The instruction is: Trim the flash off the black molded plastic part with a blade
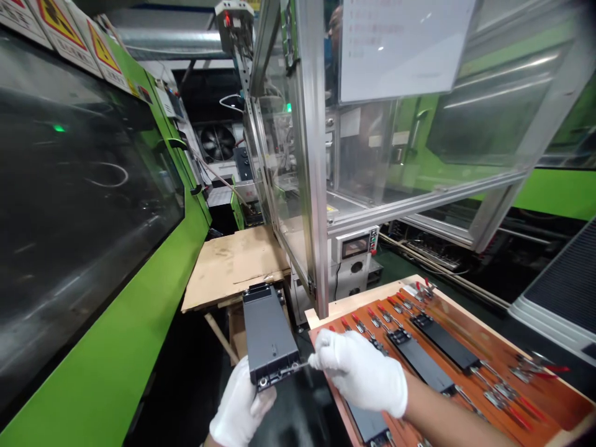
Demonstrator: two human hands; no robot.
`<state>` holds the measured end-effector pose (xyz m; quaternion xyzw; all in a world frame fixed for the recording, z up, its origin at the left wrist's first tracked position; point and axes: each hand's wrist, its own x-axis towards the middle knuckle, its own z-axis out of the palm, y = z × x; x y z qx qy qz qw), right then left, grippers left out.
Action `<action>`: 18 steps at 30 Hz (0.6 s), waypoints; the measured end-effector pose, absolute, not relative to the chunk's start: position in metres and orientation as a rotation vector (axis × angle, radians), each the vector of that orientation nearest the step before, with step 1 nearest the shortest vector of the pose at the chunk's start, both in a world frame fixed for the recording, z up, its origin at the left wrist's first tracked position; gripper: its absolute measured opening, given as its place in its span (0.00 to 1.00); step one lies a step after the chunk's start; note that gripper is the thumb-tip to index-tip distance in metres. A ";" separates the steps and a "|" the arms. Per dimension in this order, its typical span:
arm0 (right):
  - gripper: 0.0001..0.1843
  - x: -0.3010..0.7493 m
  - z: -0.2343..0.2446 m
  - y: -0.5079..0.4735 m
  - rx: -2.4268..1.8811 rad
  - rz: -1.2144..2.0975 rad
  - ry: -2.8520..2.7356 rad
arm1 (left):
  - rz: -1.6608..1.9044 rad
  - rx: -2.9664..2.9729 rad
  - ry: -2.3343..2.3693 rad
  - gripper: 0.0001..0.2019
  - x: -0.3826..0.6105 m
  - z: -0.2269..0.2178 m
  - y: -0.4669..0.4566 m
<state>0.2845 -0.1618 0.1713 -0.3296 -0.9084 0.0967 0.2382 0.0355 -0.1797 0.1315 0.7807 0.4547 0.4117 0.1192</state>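
A long dark grey plastic housing is held up in my left hand, its near end tilted toward me. The gloved fingers wrap under that near end, where metal inserts show. My right hand, also in a white glove, is closed in a pinch at the housing's near right corner. From its fingertips a thin tool reaches to the housing's edge; its exact kind is too small to tell. The right forearm passes over an orange fixture board.
Similar dark housings lie on the board between red-handled toggle clamps. A cardboard-topped table stands ahead. A green machine lines the left, and an aluminium frame post rises beside the board.
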 end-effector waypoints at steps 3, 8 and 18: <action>0.13 0.286 0.167 -0.156 -0.845 0.328 -2.489 | 1.063 2.306 1.366 0.08 0.034 0.130 -0.178; 0.10 0.288 0.154 -0.144 -0.744 0.231 -2.416 | 1.033 2.312 1.343 0.11 0.032 0.127 -0.174; 0.10 0.286 0.154 -0.139 -0.685 0.190 -2.414 | 1.007 2.308 1.281 0.13 0.030 0.124 -0.171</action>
